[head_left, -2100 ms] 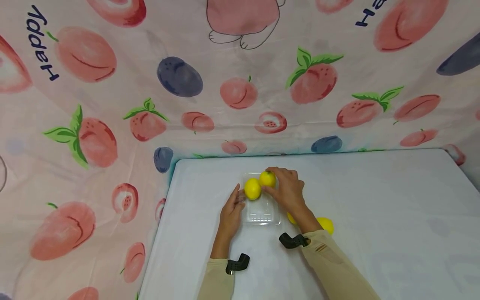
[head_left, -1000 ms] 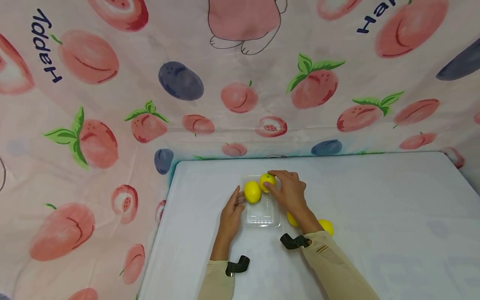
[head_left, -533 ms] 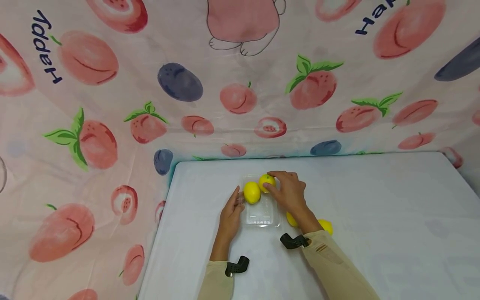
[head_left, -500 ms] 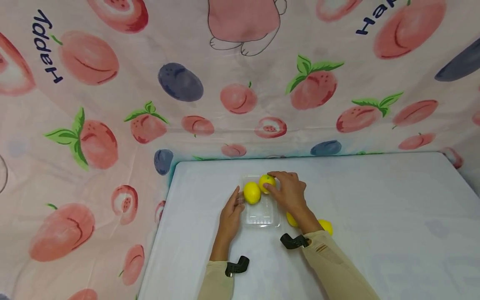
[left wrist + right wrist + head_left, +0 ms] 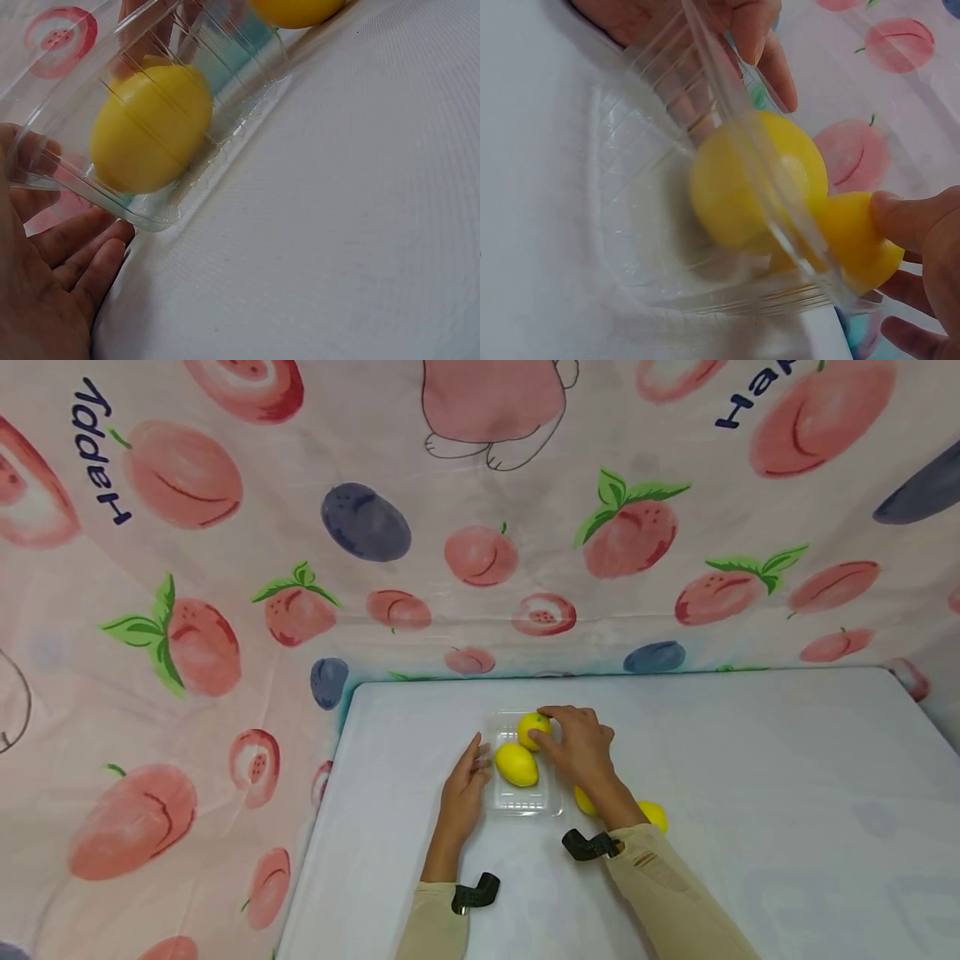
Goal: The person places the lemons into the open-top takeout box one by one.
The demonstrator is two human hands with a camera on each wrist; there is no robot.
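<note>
A clear plastic container (image 5: 522,802) stands on the white table. My left hand (image 5: 462,789) holds its left side, the thumb by the rim and the fingers along the wall, some showing through the plastic. One lemon (image 5: 517,765) lies loose inside, tilted, clearly visible through the wall in the left wrist view. My right hand (image 5: 581,743) pinches a second lemon (image 5: 862,244) between thumb and fingers at the container's far right corner. In the right wrist view that lemon is right beside the loose one and partly behind the clear wall.
Right of the container lie two more lemons: one (image 5: 585,802) partly hidden by the right wrist, the other (image 5: 651,815) behind the right forearm. A fruit-print cloth (image 5: 480,556) hangs behind and left of the table (image 5: 765,793).
The loose lemon has rolled nearer to me inside the container and turned aslant. The lemon in my right hand has shifted slightly down towards me. My left hand stays at the container's side.
</note>
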